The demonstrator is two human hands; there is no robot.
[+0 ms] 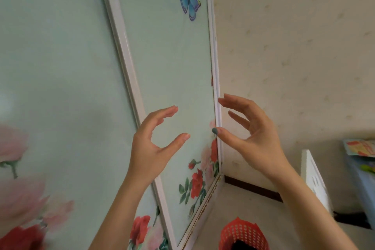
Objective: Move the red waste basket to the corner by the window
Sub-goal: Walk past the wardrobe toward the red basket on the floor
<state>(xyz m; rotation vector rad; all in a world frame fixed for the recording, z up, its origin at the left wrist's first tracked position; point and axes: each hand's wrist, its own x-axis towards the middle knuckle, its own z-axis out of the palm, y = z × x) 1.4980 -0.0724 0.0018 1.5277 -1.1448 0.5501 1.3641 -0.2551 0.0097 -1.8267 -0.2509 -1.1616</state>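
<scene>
Red perforated plastic, the waste basket (243,233) stood on the floor near the corner by the flowered window panel (182,87), well below both raised hands. Right hand (257,136) hung more directly above it than left hand (154,142); each grip was open and empty.
</scene>
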